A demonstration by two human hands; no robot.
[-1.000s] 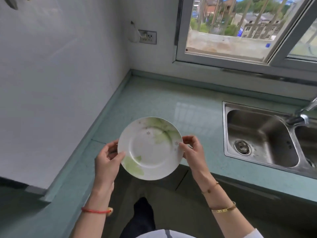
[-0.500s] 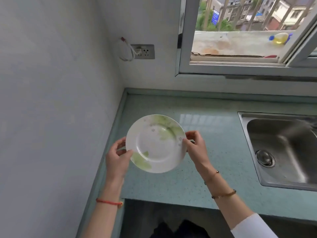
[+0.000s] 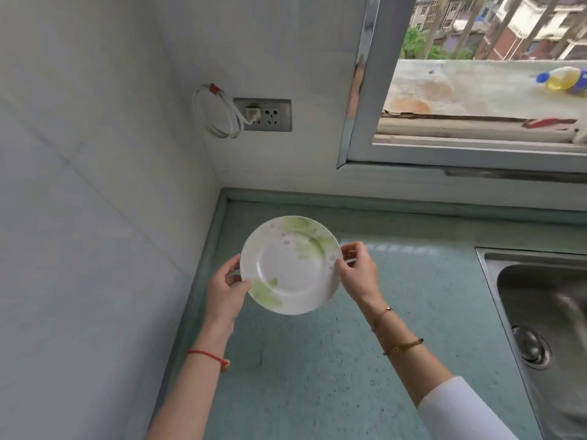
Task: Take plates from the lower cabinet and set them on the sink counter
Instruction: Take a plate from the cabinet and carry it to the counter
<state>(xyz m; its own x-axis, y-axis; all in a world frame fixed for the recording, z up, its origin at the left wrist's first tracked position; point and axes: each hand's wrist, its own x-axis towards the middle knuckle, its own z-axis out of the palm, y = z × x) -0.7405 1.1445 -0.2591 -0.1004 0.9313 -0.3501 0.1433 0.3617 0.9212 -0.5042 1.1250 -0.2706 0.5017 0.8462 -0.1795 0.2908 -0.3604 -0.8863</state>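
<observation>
Holding plate [image 3: 290, 265] over desk [image 3: 317, 376], left of sink [image 3: 540, 258]; not set down yet. Left hand [image 3: 225, 290] & right hand [image 3: 357, 274] pinch its rim.

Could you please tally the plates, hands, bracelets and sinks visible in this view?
plate: 1
hands: 2 (left hand, right hand, both holding the plate's rim)
bracelets: 3 (red bracelet on the left wrist, two gold bracelets on the right)
sink: 1
Total: 7

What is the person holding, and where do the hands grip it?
A round white plate with green leaf print, pinched at its rim: left hand on the left edge, right hand opposite.
</observation>
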